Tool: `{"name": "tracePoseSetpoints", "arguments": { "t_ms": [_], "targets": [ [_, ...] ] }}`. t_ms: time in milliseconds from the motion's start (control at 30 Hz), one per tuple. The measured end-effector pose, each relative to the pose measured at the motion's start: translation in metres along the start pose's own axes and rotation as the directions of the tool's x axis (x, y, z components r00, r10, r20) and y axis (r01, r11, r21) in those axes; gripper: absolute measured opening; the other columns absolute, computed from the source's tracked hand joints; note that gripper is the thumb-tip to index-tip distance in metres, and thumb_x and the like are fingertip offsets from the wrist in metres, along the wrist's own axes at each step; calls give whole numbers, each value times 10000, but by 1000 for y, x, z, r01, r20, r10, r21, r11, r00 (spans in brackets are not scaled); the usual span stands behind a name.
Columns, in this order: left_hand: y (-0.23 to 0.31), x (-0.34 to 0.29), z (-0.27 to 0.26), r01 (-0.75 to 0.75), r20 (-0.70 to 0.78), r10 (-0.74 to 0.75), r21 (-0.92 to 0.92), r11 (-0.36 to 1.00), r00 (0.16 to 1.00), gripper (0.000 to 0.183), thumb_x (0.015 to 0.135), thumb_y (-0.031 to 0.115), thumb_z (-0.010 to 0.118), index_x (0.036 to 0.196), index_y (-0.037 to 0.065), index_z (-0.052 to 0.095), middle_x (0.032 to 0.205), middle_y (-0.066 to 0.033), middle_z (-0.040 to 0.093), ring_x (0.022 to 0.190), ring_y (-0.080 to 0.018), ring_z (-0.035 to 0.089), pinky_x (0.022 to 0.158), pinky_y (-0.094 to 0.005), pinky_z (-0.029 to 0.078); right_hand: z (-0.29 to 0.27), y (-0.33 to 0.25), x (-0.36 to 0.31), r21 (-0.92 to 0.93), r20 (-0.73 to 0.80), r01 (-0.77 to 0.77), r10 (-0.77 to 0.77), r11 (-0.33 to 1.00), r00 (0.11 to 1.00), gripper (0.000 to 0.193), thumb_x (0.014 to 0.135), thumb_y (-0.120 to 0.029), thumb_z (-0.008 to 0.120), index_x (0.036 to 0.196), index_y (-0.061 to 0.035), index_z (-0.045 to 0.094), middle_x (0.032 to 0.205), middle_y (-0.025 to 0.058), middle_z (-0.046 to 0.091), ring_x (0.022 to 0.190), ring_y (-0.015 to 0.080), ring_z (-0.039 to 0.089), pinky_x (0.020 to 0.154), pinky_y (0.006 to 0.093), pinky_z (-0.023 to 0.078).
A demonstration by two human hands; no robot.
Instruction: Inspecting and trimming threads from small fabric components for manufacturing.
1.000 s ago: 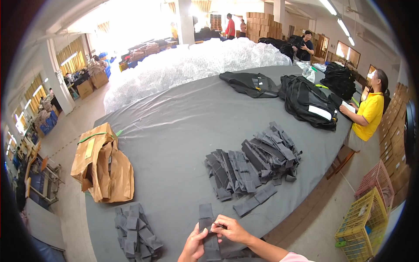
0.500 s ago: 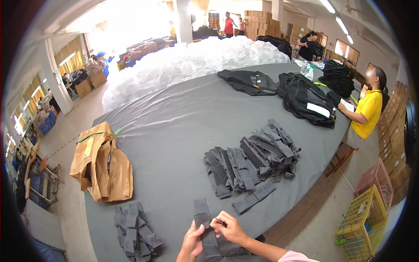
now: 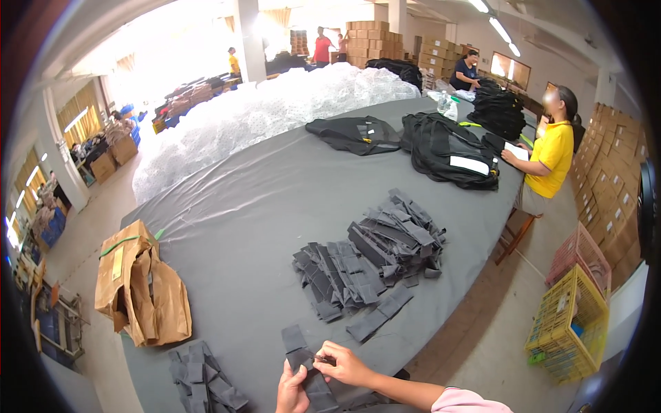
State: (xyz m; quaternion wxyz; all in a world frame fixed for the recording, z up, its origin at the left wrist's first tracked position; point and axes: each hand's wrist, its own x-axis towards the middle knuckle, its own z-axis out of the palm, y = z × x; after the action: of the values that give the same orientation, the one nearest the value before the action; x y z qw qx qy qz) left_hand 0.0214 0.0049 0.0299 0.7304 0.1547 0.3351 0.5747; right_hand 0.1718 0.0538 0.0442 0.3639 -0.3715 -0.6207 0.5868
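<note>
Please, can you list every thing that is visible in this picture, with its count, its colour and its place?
fabric strip in hands: one, dark grey, near table edge
loose strip: one, dark grey, right of the hands
strip piles: two large heaps, dark grey, table centre
small strip pile: one, dark grey, lower left
paper bag: one, brown, torn open, table's left edge
table: one, grey covering, long
black bags: several, far end of table
white packing material: one big heap, beyond the table
crates: one yellow, one pink, floor at right
cardboard boxes: many, brown, back wall
seated person: one, yellow shirt, right side
left hand: holds the strip
right hand: pinches the strip
</note>
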Motion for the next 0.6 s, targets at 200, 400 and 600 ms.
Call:
{"name": "tracePoseSetpoints", "arguments": {
  "t_ms": [200, 400, 600],
  "targets": [
    [0, -2, 12, -22, -30, 21, -23, 999, 999, 276, 891, 78, 435, 1165, 67, 402, 1054, -139, 553, 898, -303, 582, 688, -474, 528, 6, 28, -6, 148, -87, 59, -46, 987, 995, 101, 848, -90, 574, 825, -9, 519, 818, 11, 508, 602, 69, 525, 515, 219, 445],
    [-2, -7, 3, -22, -64, 21, -7, 1000, 998, 278, 901, 69, 416, 1176, 54, 377, 1047, -174, 555, 886, -308, 586, 711, -471, 525, 7, -1, -21, 235, -49, -164, 180, 958, 982, 89, 836, -73, 584, 854, -11, 522, 1033, 122, 596, 657, 67, 566, 392, 181, 414],
    [2, -17, 14, -26, -87, 22, -38, 999, 996, 356, 871, 76, 516, 1192, 60, 363, 1059, -164, 566, 905, -267, 587, 774, -409, 512, 12, 3, -27, 338, -55, -125, 152, 933, 987, 95, 847, -99, 580, 844, -11, 542, 862, 113, 614, 508, 51, 510, 319, 183, 336]
  ]
}}
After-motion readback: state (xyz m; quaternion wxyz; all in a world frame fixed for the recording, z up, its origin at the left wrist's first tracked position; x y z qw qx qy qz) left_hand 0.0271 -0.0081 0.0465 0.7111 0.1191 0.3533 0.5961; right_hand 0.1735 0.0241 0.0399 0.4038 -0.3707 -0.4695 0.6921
